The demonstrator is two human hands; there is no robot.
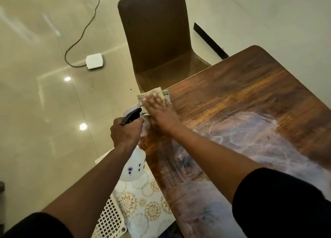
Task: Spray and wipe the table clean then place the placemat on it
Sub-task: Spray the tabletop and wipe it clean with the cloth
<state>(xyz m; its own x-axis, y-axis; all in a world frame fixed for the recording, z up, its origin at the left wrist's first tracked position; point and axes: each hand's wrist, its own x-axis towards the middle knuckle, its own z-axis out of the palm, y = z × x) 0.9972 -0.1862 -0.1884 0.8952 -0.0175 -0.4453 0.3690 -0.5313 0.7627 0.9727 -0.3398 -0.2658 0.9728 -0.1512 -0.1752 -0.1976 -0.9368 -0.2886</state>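
Wood-grain table (250, 94) — glossy, with wet streaks across its near half. The right hand (157, 110) presses a folded, pale cloth (161, 94) flat at the table's left edge, fingers (154, 99) straight and spread on top. Dry surface lies to the far right of the cloth, so wiping likely heads that way. The left hand (126, 132) grips a white spray bottle (133, 164) by its black trigger head, just off the edge. Below it, the floral placemat (143, 202) lies on a white lattice basket (109, 218) — nearer the left hand.
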